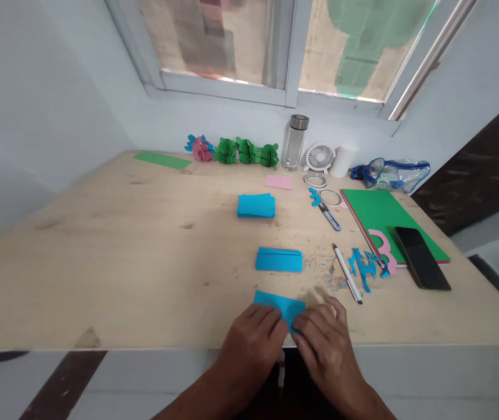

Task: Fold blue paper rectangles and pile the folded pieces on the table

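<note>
A piece of blue paper [281, 302] lies at the table's front edge under both my hands. My left hand [254, 332], its fingers curled together, grips the paper's left and near part. On the near right corner, my right hand [323, 335] pinches the paper, with one finger lifted away. The fingertips hide the paper's near edge. Just beyond it lies a folded blue paper strip [279, 260]. Farther back sits a stack of blue paper pieces [256, 206].
To the right are a white pen [347, 273], blue paper scraps [365, 269], a black phone [422, 256] on green sheets [389, 219], and small snips [330, 217]. Along the wall stand green paper ornaments [247, 151], a glass bottle [295, 143] and a small fan [320, 157].
</note>
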Motion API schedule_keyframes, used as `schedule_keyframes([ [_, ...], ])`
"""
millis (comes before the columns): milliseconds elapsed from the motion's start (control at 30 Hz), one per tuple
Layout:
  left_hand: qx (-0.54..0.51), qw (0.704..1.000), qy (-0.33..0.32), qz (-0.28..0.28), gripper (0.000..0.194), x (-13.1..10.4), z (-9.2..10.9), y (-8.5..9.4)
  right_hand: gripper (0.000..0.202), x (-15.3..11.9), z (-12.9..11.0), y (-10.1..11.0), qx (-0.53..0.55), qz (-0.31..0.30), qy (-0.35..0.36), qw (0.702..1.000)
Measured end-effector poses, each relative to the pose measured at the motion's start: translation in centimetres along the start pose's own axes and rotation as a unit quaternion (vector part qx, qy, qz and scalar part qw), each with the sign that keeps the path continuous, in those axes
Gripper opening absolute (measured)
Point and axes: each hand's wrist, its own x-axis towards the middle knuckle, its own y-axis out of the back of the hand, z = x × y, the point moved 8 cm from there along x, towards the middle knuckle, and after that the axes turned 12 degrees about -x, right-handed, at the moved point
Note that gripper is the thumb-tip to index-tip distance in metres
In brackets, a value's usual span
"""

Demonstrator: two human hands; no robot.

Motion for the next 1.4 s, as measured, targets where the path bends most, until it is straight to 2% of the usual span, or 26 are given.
schedule_keyframes([
  [133, -0.056, 0.996, 0.05, 0.05, 0.016, -0.8, -2.0, 1.9, 0.016, -0.2, 0.7, -0.4, 0.017, -0.012, -0.03, 0.999],
  [233, -0.075, 0.99, 0.099, 0.069, 0.018, -1.8, -3.7, 3.2, 0.015, 0.0, 1.3, -0.6, 0.018, -0.022, -0.051, 0.998],
  [367, -0.088, 0.979, 0.169, 0.079, 0.022, -3.1, -4.9, 2.9, 0.013, 0.3, 1.6, -0.7, 0.012, -0.006, -0.083, 0.996],
  [467, -0.08, 0.973, 0.197, 0.095, 0.03, -3.6, -5.1, 2.5, 0.012, 0.5, 1.9, -0.9, 0.002, 0.0, -0.105, 0.994],
  [600, -0.065, 0.975, 0.181, 0.11, 0.034, -3.7, -4.6, 2.3, 0.021, 0.8, 2.1, -1.3, -0.02, -0.002, -0.104, 0.994],
  [733, 0.016, 0.985, 0.114, 0.126, 0.037, -3.8, -2.6, 2.3, 0.028, 0.8, 2.1, -1.6, -0.03, -0.017, -0.096, 0.995],
  [867, 0.04, 0.995, 0.056, 0.075, 0.033, -4.1, -0.6, 0.4, 0.026, 0.8, 2.1, -1.7, -0.028, -0.022, -0.097, 0.995],
  [967, 0.054, 0.996, 0.071, 0.025, 0.039, -4.6, -0.6, -0.9, 0.027, 0.7, 2.0, -1.7, -0.031, -0.027, -0.094, 0.995],
  [1067, 0.076, 0.994, 0.082, -0.001, 0.043, -5.0, -0.6, -1.5, 0.026, 0.7, 2.0, -1.7, -0.038, -0.024, -0.086, 0.995],
  [1400, 0.091, 0.99, 0.105, -0.025, 0.051, -5.5, -0.5, -2.2, 0.023, 0.7, 1.6, -1.7, -0.059, -0.029, -0.074, 0.995],
])
